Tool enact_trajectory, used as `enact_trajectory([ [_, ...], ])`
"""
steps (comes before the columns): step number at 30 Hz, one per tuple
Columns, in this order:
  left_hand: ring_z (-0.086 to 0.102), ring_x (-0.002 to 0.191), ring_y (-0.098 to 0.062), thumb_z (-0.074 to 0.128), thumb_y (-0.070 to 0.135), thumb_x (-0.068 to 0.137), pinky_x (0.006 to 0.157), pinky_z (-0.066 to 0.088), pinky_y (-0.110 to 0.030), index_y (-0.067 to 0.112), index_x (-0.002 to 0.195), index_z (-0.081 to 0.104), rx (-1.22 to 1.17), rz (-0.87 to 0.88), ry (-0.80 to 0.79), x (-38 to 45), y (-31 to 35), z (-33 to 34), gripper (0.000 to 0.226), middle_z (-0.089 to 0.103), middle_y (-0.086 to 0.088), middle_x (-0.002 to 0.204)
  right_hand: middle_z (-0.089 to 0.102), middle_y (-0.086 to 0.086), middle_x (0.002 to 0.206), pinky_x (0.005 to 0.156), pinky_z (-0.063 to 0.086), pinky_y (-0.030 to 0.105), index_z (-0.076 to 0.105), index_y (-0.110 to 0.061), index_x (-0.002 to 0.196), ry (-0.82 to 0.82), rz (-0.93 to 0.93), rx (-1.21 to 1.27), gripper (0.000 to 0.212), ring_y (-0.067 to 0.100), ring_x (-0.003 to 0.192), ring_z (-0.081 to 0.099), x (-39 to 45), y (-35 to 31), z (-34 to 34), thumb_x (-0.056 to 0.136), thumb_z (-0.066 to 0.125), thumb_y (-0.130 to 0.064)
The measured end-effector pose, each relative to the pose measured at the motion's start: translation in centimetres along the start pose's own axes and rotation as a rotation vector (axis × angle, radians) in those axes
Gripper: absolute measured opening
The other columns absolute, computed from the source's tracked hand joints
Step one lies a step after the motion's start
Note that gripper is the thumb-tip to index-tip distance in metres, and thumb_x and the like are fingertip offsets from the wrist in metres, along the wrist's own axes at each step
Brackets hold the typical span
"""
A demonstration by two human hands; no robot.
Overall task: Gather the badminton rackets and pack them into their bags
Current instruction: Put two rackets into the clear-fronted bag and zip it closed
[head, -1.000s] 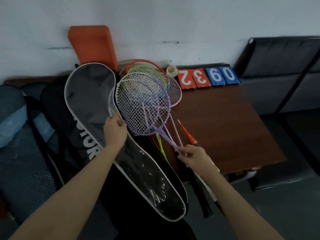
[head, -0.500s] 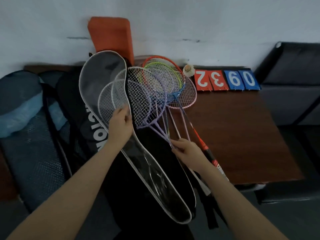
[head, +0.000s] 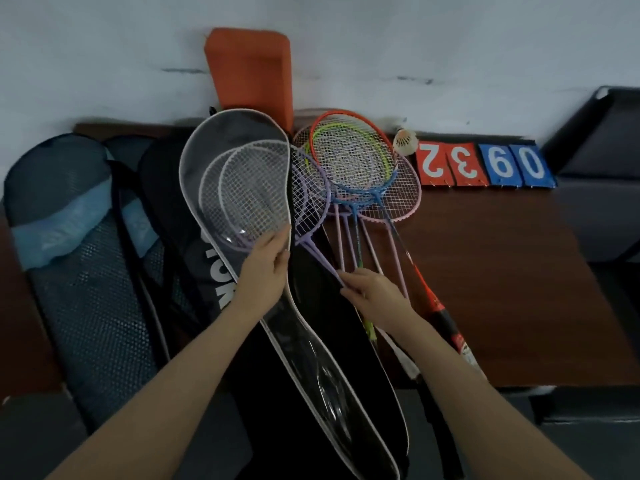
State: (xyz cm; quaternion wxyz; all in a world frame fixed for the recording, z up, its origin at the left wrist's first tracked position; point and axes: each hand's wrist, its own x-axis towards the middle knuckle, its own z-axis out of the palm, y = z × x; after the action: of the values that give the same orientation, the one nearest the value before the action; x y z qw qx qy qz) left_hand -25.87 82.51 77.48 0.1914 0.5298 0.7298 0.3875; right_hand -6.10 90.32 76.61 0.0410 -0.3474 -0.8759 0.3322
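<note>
Purple rackets lie half inside the bag, heads up-left under its edge, shafts running down-right into the right hand, whose fingers pinch them; left hand grips the bag's edge, holding it open; more rackets wait on the table.

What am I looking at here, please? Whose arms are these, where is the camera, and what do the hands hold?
The camera sits on a person's head, looking down at their own bare arms. The left hand holds open the flap of a grey racket bag. The right hand grips the shafts of purple rackets, whose heads are partly inside that bag. More rackets, a shuttlecock and number cards lie on the brown table. Other bags lie to the left.
</note>
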Motion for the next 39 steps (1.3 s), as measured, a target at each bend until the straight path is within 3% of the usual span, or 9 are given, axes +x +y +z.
enact_trajectory([
  [5,0.046,0.093,0.014,0.046,0.003,0.094,0.083,0.032,0.002,0.021,0.139,0.041,-0.125,-0.044,0.038,-0.1,-0.6,-0.6,0.049,0.047,0.010,0.109,0.056,0.003,0.092,0.075,0.046,0.032,0.059,-0.012,0.123,0.095,0.025,0.107,0.032,0.016,0.082,0.055,3.2,-1.1,1.4,0.091,0.057,-0.017],
  [8,0.044,0.087,0.008,0.050,0.005,0.093,0.081,0.031,0.004,0.018,0.140,0.039,-0.073,-0.052,0.013,0.3,-0.8,-0.6,0.050,0.046,0.009,0.110,0.058,0.004,0.091,0.075,0.049,0.034,0.061,-0.012,0.120,0.152,0.060,0.136,0.031,0.015,0.081,0.056,3.6,-0.9,2.4,0.089,0.059,-0.015],
  [12,0.048,0.083,-0.005,0.053,0.015,0.093,0.082,0.044,-0.021,0.022,0.145,0.028,-0.015,-0.117,-0.061,-0.2,-1.6,0.8,0.059,0.045,0.003,0.109,0.053,0.000,0.092,0.075,0.047,0.031,0.067,-0.009,0.111,0.258,0.050,0.078,0.029,0.017,0.086,0.053,4.3,-0.5,3.4,0.084,0.067,-0.018],
  [18,0.029,0.127,-0.027,0.059,0.035,0.088,0.100,0.030,-0.033,0.029,0.147,-0.005,0.031,-0.167,-0.244,-1.0,-1.7,2.7,0.088,0.024,-0.009,0.139,0.052,0.000,0.090,0.078,0.047,0.034,0.066,-0.012,0.115,0.249,0.141,0.143,0.034,0.018,0.086,0.052,3.6,-0.2,3.2,0.084,0.067,-0.026],
  [23,0.012,0.139,-0.034,0.044,0.046,0.092,0.110,0.022,-0.047,0.019,0.143,0.030,0.282,-0.014,-0.186,-2.5,-1.3,2.3,0.059,0.012,-0.017,0.151,0.055,-0.002,0.096,0.081,0.048,0.030,0.066,-0.016,0.111,0.291,0.275,0.172,0.027,0.012,0.087,0.055,-2.0,0.0,2.8,0.086,0.065,-0.024],
  [27,0.027,0.134,-0.026,0.039,0.046,0.088,0.105,0.021,-0.043,0.017,0.113,0.064,0.386,0.444,-0.254,-5.1,-0.7,3.2,0.045,0.046,-0.009,0.138,0.055,-0.004,0.099,0.085,0.048,0.033,0.066,-0.016,0.111,0.324,0.339,0.161,0.027,0.012,0.094,0.054,-6.9,0.2,3.2,0.086,0.065,-0.025],
  [29,0.035,0.131,-0.022,0.038,0.044,0.088,0.102,0.016,-0.037,0.021,0.102,0.069,0.366,0.504,-0.353,-6.8,-0.2,3.7,0.042,0.059,-0.002,0.126,0.054,-0.004,0.106,0.087,0.044,0.030,0.062,-0.019,0.117,0.294,0.344,0.071,0.033,0.015,0.103,0.051,-8.6,0.5,3.5,0.086,0.065,-0.028],
  [35,0.034,0.132,-0.030,0.036,0.047,0.088,0.102,0.022,-0.044,0.021,0.109,0.066,0.434,0.373,-0.276,-9.9,1.3,5.1,0.044,0.050,-0.007,0.134,0.052,-0.003,0.126,0.095,0.043,0.042,0.046,-0.022,0.133,0.164,0.381,-0.013,0.060,0.019,0.116,0.050,-11.4,1.7,2.8,0.081,0.065,-0.045],
  [39,0.033,0.113,-0.031,0.046,0.063,0.082,0.094,0.033,-0.044,0.020,0.134,0.040,0.573,0.036,-0.215,-12.2,4.4,6.2,0.067,0.037,-0.012,0.124,0.048,-0.003,0.136,0.101,0.033,0.043,0.031,-0.026,0.141,0.023,0.342,-0.144,0.079,0.020,0.123,0.044,-13.0,2.9,2.3,0.076,0.065,-0.054],
])
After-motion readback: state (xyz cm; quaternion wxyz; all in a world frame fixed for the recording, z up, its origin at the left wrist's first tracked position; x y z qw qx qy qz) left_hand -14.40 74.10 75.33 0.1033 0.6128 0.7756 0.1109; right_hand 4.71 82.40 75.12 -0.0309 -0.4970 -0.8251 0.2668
